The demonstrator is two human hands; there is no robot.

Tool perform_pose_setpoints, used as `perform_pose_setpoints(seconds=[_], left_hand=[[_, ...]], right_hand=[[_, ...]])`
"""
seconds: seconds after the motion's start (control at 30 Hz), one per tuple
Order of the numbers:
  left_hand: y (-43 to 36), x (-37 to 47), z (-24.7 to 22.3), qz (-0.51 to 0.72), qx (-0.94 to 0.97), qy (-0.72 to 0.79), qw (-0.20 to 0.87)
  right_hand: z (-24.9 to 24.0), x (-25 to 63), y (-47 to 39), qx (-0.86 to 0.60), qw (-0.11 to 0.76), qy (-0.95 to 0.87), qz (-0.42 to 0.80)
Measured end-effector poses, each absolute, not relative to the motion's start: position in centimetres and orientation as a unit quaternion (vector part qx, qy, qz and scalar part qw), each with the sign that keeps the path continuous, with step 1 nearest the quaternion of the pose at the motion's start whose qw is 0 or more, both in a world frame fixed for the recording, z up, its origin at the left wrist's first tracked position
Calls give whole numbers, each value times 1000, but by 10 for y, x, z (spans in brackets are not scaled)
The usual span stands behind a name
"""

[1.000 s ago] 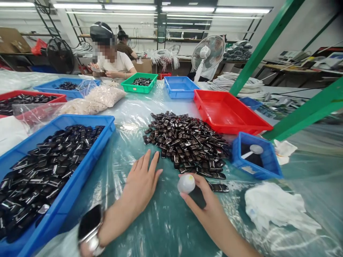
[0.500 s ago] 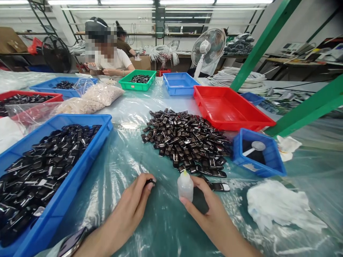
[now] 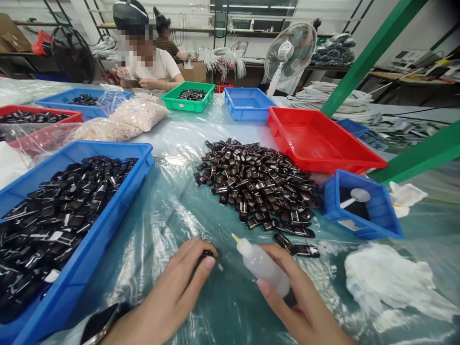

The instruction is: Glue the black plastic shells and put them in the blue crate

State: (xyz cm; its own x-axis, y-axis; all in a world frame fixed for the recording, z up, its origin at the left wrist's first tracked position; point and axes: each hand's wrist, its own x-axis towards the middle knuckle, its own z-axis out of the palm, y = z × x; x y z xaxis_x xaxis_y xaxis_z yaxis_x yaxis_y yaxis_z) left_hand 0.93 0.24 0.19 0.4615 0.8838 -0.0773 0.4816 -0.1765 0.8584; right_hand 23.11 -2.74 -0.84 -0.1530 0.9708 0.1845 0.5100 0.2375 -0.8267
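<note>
Between the thumb and fingers of my left hand (image 3: 187, 273) is a small black piece (image 3: 206, 254), mostly hidden by the fingers. My right hand (image 3: 294, 287) is wrapped round a translucent white squeeze bottle (image 3: 264, 263), whose yellow nozzle tilts up and left toward my left hand. Beyond both hands lies a heap of black pieces (image 3: 258, 182) on the plastic-covered green table (image 3: 168, 211). Two loose black pieces (image 3: 305, 250) rest just past my right hand.
A blue bin of black pieces (image 3: 122, 206) stands at left. At right are a red tray (image 3: 323, 143), a small blue bin (image 3: 381, 206) with a white scoop, and crumpled white cloth (image 3: 391, 282). Across the table sits a person (image 3: 154, 64); green beams cross the right side.
The bottle has gone from upright to tilted, its nozzle now pointing up and left. My left hand has shifted slightly right in view, and the whole view has moved a little.
</note>
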Motion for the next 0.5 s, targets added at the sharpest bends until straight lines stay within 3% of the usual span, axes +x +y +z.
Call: perform_pose_setpoints(seconds=[0.23,0.5], left_hand=[[4,7,-5,284,712,455,454],[4,5,-3,292,692,462,472]], right_hand=[[-12,236,-36,-525,346,-684,370],[-15,238,-38,-527,334,-705,337]])
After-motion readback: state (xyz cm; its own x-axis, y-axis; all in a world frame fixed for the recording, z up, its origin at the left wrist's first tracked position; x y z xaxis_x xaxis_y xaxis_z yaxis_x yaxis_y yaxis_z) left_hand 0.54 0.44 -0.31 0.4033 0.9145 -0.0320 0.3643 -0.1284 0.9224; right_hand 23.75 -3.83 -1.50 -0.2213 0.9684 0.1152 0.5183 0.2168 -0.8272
